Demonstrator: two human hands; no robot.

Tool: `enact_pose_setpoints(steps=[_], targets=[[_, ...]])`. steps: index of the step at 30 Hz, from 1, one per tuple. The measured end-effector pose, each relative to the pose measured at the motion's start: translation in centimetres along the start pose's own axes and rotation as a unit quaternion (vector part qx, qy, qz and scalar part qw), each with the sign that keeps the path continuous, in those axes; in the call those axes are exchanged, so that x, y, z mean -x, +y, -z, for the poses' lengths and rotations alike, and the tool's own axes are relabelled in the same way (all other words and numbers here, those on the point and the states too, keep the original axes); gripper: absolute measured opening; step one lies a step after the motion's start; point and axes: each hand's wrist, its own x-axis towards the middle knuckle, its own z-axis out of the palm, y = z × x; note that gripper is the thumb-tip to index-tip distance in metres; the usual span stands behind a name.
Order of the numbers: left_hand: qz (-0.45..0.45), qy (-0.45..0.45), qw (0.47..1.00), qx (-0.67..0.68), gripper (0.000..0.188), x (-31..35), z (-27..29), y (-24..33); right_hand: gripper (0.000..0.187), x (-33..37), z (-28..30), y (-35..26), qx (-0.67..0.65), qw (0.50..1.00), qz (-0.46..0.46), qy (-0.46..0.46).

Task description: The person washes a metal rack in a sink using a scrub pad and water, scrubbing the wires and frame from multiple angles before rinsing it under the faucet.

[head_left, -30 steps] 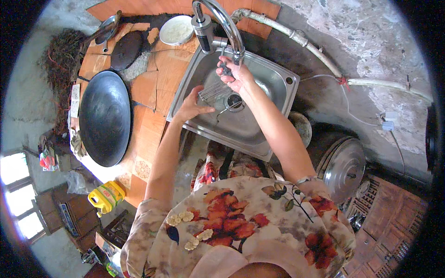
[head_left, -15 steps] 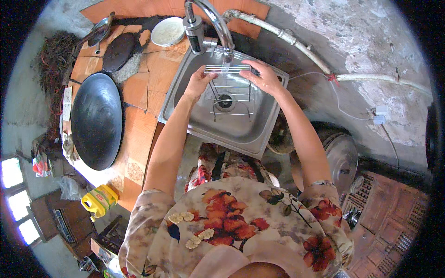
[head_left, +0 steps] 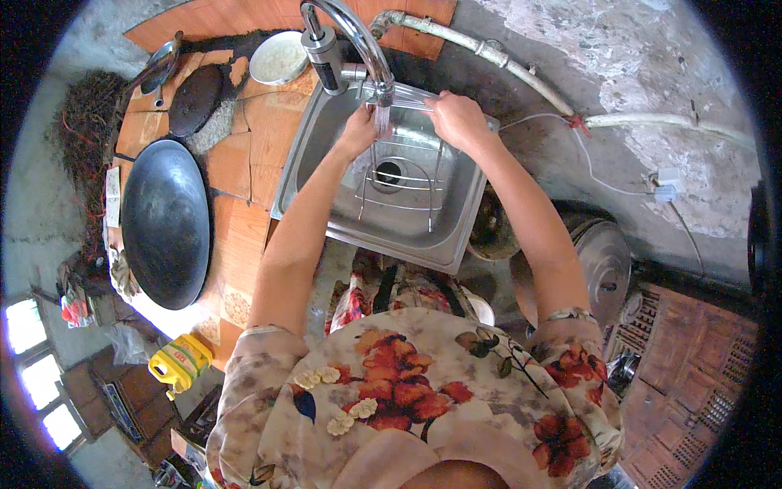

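Over the sink: silvery wire rack [head_left: 407, 103] tilted inside the rectangular stainless-steel sink [head_left: 338, 175], slatted top toward the faucet, thin legs toward the person.
Right hand [head_left: 460, 121]: fingers closed around the rack's right end, firm hold.
Left hand [head_left: 356, 133]: at the rack's left end, fingers curled; tips hidden behind spout and water, so cannot tell whether it grips.
Water: clear stream [head_left: 381, 122] falls from the curved chrome faucet [head_left: 327, 65] beside the left hand.
Drain: round, dark opening [head_left: 388, 173], seen through the rack's wires.
Counter, left of sink: orange-brown tiled surface [head_left: 248, 155] bearing large, round black wok [head_left: 165, 224] and round white dish [head_left: 278, 59].
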Motion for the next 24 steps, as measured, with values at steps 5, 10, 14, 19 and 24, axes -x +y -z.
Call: enact_pose_setpoints(steps=[5, 10, 14, 19, 24], targets=[[-0.078, 0.087, 0.901, -0.417, 0.030, -0.1, -1.2, 3.7, 0.018, 1.9, -0.8, -0.1, 0.006, 0.997, -0.058, -0.044], [-0.049, -0.041, 0.948, -0.311, 0.030, -0.2, 0.5, 4.7, 0.018, 4.4, -3.1, 0.6, -0.159, 0.971, -0.098, 0.147], [-0.002, -0.187, 0.979, -0.087, 0.039, 1.5, 2.6, 2.1, 0.018, 6.3, -5.4, 2.4, -0.254, 0.918, -0.196, 0.233], [0.140, -0.173, 0.951, 0.215, 0.038, 3.4, 3.7, 2.5, 0.022, 6.9, -5.9, 1.7, -0.431, 0.822, -0.338, 0.156], [0.137, -0.163, 0.962, 0.170, 0.036, 3.2, 3.6, 3.5, 0.023, 7.4, -6.2, 2.0, -0.507, 0.767, -0.367, 0.141]])
